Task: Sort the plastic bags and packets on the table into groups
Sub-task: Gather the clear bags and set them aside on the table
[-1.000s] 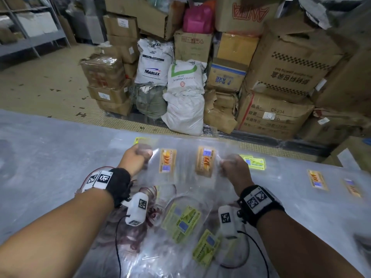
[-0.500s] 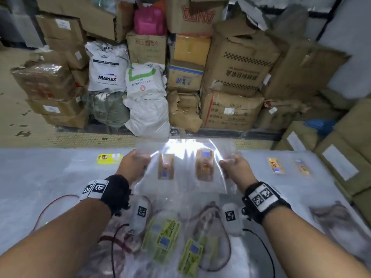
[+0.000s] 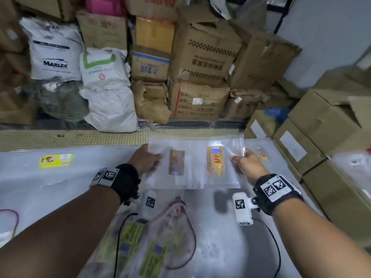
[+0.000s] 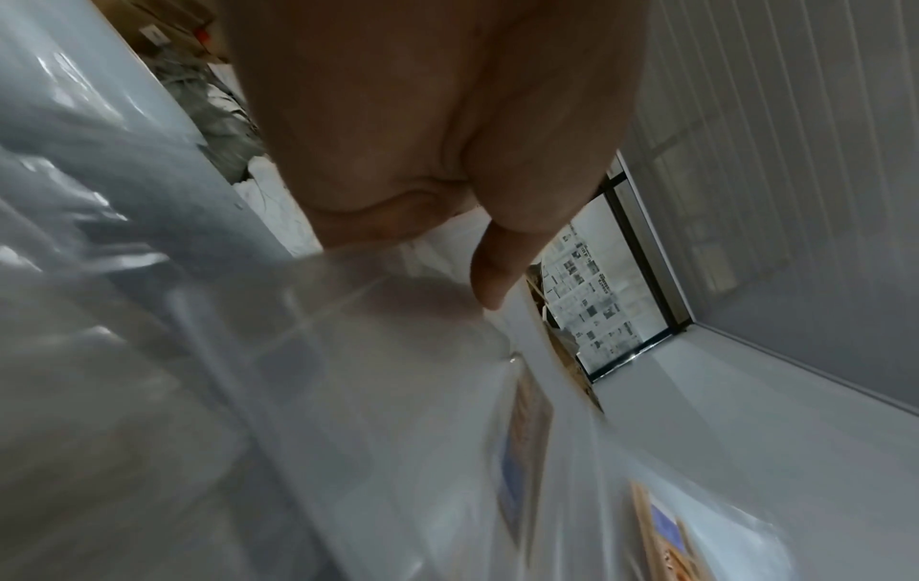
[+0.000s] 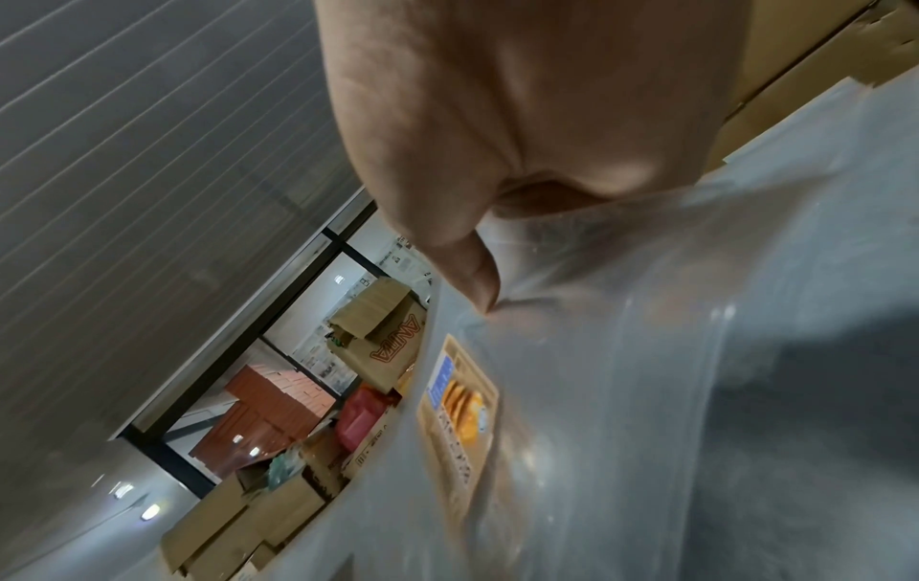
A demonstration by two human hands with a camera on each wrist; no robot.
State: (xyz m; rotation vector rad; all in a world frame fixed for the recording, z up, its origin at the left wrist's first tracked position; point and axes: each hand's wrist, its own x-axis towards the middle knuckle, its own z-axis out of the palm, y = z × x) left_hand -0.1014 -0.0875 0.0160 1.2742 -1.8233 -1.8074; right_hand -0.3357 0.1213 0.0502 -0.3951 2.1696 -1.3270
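Note:
I hold a clear plastic bag [image 3: 195,163] with orange labels stretched flat between both hands above the table [image 3: 40,181]. My left hand [image 3: 145,160] pinches its left edge, thumb on top of the film [image 4: 397,353]. At its right edge my right hand [image 3: 244,163] pinches the film [image 5: 646,353] beside an orange label [image 5: 460,409]. Closer to me lie clear packets with yellow-green labels [image 3: 140,247] and a red-corded bag [image 3: 176,223]. A yellow-green labelled packet [image 3: 55,160] lies far left. An orange-labelled packet [image 3: 262,154] lies beyond my right hand.
Cardboard boxes [image 3: 204,65] and white sacks [image 3: 106,89] are stacked on the floor beyond the table. More boxes [image 3: 325,133] stand against the table's right side. Another clear bag [image 3: 355,167] lies at the far right.
Both hands have carried the orange-labelled bag to the right and a little farther away, still held at its two edges. The yellow-green packets stayed near me.

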